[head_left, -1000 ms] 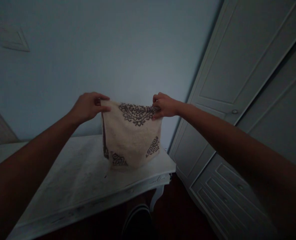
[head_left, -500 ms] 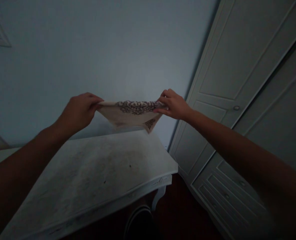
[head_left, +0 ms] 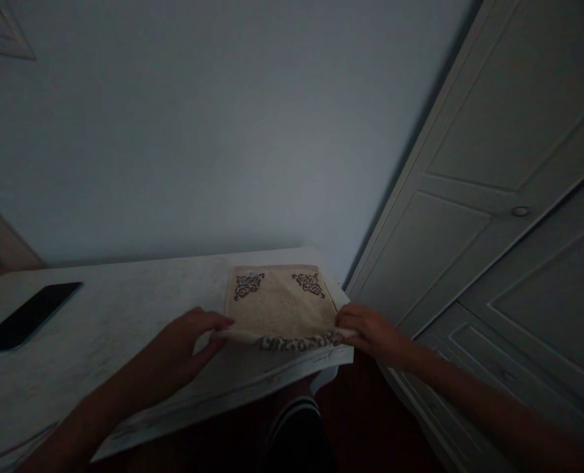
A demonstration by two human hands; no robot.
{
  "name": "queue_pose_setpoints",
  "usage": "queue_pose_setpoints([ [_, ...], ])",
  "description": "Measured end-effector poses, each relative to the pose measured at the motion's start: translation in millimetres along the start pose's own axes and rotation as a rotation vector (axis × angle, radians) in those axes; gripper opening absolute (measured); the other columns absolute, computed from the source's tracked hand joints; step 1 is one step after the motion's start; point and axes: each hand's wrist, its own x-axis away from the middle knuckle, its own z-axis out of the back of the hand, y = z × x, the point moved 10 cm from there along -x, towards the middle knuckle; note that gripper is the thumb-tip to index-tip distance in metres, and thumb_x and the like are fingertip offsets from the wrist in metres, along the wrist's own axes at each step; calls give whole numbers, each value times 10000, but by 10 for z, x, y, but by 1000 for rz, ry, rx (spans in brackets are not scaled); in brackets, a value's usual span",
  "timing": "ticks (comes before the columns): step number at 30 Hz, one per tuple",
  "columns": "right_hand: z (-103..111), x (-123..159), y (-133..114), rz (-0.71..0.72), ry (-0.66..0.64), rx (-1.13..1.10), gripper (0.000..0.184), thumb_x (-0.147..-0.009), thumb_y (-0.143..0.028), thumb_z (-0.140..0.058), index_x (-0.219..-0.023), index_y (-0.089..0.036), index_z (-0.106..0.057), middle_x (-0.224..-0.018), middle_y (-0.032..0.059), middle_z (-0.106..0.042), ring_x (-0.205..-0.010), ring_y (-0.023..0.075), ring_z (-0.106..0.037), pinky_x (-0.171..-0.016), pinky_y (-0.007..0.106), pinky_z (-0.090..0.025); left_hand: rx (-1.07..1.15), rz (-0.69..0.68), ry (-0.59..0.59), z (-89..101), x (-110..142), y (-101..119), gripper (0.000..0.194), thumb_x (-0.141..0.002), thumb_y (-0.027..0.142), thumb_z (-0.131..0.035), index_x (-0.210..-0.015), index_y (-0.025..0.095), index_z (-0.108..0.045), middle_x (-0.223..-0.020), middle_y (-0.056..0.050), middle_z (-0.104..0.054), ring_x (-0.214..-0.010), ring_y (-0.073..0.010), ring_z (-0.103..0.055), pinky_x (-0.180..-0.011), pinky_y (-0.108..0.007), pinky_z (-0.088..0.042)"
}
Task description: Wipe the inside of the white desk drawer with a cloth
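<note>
A beige cloth [head_left: 279,299] with dark ornaments at its two far corners lies partly on the right end of the white table [head_left: 138,295]. Its near edge, with a darker pattern, is lifted slightly and sags between my hands. My left hand [head_left: 198,338] pinches the near left corner between thumb and fingers. At the near right corner, close to the table's right edge, my right hand [head_left: 370,332] grips the cloth the same way. The part of the cloth under the sagging edge is hidden.
A dark flat tablet-like object [head_left: 25,318] lies on the left of the table. Behind the table rises a pale wall [head_left: 223,131]. A white wardrobe [head_left: 469,217] with a round knob stands at the right. Below the front edge, a leg in dark clothing [head_left: 299,437] shows.
Both hands have come down with the cloth, which hung in the air above the table. Its far part now rests flat on the tabletop. The view has shifted, bringing the dark flat object into sight.
</note>
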Motion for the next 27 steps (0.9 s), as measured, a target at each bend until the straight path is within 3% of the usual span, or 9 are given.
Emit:
queue_pose_setpoints([
  [2,215,-258,333,-156,69,-111,335,-994,-499,-579,-864,-209,-683,-878,56,-695,-846,210,-647,-768,317,-483,20,73,25,121,-317,-35,328,-932,552,-511,-1051,321,-711,-1072,-23,-764,-954,-261,-695,-865,-384,-538],
  [4,426,-574,731,-307,158,-97,416,-957,-565,-603,-778,-195,-669,-781,36,-675,-766,198,-627,-724,304,-463,50,150,77,224,-722,-123,360,-908,568,-469,-874,267,-663,-854,-23,-730,-819,-251,-668,-759,-360,-524],
  [6,527,-885,1098,-416,202,-48,453,-937,-592,-611,-759,-179,-673,-733,29,-657,-762,197,-623,-719,294,-456,93,276,167,277,-1089,-330,372,-902,566,-450,-942,250,-642,-925,-38,-737,-892,-249,-675,-787,-340,-518],
  [8,524,-1085,1412,-515,241,-17,436,-885,-586,-686,-962,-159,-716,-934,69,-715,-855,204,-648,-771,291,-474,96,371,219,215,-1336,-562,420,-937,536,-388,-1125,227,-602,-1081,-84,-746,-1012,-252,-687,-839,-338,-516],
  [11,303,-1105,1711,-645,224,20,652,-859,-587,-730,-1315,-136,-613,-1330,182,-619,-1061,232,-653,-916,316,-482,69,546,213,-23,-1379,-974,445,-854,499,-544,-1168,187,-588,-1096,-169,-749,-1116,-328,-684,-907,-405,-507],
  [14,-6,-930,1769,-705,149,34,671,-903,-616,-668,-1361,-134,-570,-1357,211,-586,-1137,277,-642,-964,362,-477,93,633,150,-258,-1235,-1248,414,-763,471,-663,-1060,186,-631,-1096,-195,-750,-1159,-373,-673,-926,-429,-511],
  [17,-189,-764,1687,-727,114,16,629,-931,-615,-628,-1356,-156,-560,-1304,188,-607,-1073,274,-665,-921,370,-489,203,697,85,-407,-1134,-1364,374,-811,481,-663,-1032,180,-640,-1114,-179,-754,-1113,-340,-703,-882,-400,-544],
  [22,-198,-774,1430,-655,146,109,589,-913,-517,-700,-1385,-194,-556,-1327,168,-581,-1173,285,-602,-975,371,-451,466,756,-75,-636,-1217,-1266,262,-951,398,-618,-933,143,-676,-973,-100,-771,-883,-219,-743,-785,-344,-589],
  [27,-268,-901,1188,-485,82,205,331,-978,-334,-624,-1282,-210,-674,-1293,132,-609,-1200,268,-552,-1036,372,-408,548,754,-76,-711,-1334,-1098,252,-968,396,-659,-1048,158,-679,-1012,-36,-734,-877,-166,-711,-802,-367,-607],
])
